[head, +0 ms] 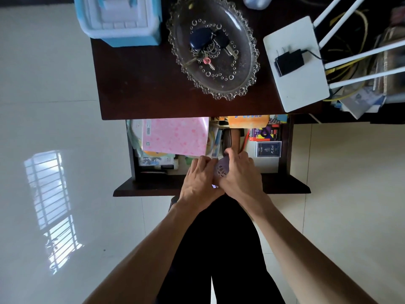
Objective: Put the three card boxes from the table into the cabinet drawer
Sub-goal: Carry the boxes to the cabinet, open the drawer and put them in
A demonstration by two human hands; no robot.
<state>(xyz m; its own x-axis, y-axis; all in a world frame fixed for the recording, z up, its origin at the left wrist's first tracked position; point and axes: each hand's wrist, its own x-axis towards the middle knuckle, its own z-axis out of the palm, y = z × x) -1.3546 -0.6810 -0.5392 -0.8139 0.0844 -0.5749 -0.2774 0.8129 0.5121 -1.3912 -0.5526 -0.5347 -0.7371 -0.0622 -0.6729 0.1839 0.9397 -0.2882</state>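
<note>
— Card box (221, 170), pale purple: where?
— Over the open drawer (282, 150), clasped between both grips, left hand (198, 179) and right hand (240, 174).
— Others?
— Dark card box (269, 149) lies beyond the right grip.

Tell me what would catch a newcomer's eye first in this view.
Probably the two hands, left hand and right hand, pressed together around a small purple patterned box over the front of the open drawer. Next, the pink heart-patterned folder lying in the drawer's left half. On the dark cabinet top above, a beaded glass dish holds a bunch of keys.
</note>
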